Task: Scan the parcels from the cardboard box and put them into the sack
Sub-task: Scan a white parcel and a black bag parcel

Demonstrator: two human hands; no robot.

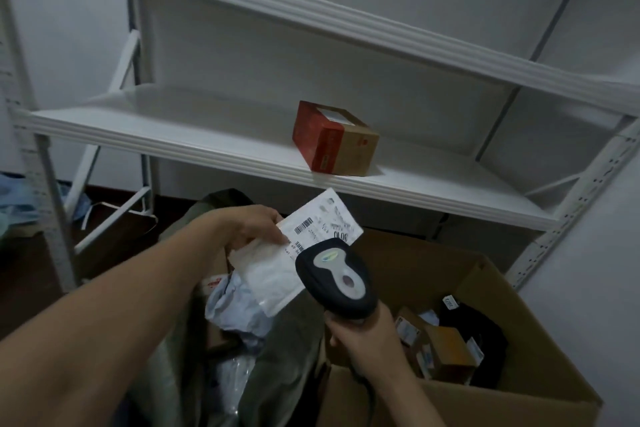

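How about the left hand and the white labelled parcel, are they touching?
Touching. The head view shows the left hand pinching the white labelled parcel at its left edge, with the thumb lying on the label side.

The parcel [277,274] between the fingers [266,234] of the left hand [249,225] is soft, faintly glossy white plastic with a matt paper label. Above the right hand [363,336], the scanner [337,279] is dark matt plastic with a smooth grey panel. Below the fingers, the sack [284,340] looks like dull olive cloth and the cardboard box [485,406] is matt brown. Beyond the fingers, the shelf [156,128] is smooth white-painted metal.
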